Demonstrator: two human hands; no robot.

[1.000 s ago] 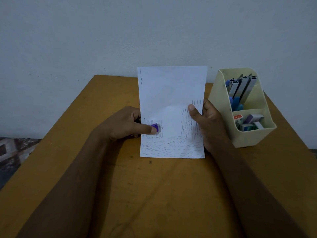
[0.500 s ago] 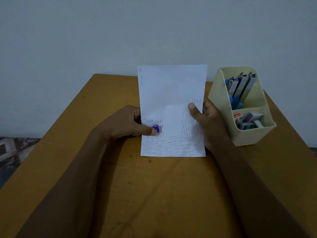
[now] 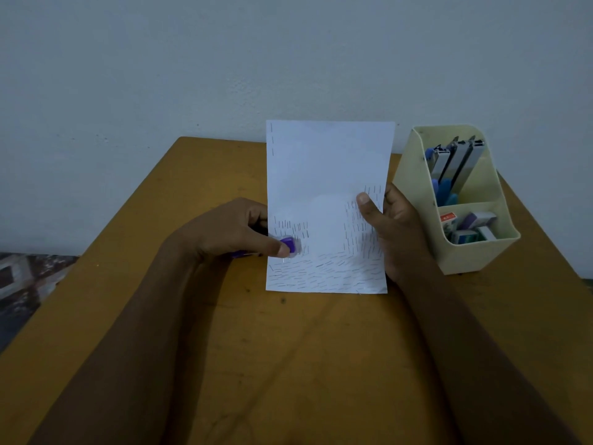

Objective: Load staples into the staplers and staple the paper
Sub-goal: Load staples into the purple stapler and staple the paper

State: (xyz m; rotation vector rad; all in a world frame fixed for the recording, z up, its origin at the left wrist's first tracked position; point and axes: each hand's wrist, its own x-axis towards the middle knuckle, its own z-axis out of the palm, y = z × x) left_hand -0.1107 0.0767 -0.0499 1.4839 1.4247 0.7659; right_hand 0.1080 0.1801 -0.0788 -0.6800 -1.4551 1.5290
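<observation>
Stapling was in hand: the left hand (image 3: 231,232) had fingers (image 3: 276,249) clamped on the stapler (image 3: 289,244) at the left edge of the paper (image 3: 327,175); the right hand (image 3: 399,232) pinched its right edge above the bench (image 3: 288,364). Next squeeze likely needed a bare patch.

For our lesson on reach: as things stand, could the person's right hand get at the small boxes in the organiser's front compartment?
Probably yes. The open-topped organiser stands just beside the right hand, nothing between it and the small boxes. But that hand holds the paper and must let go first.
</observation>
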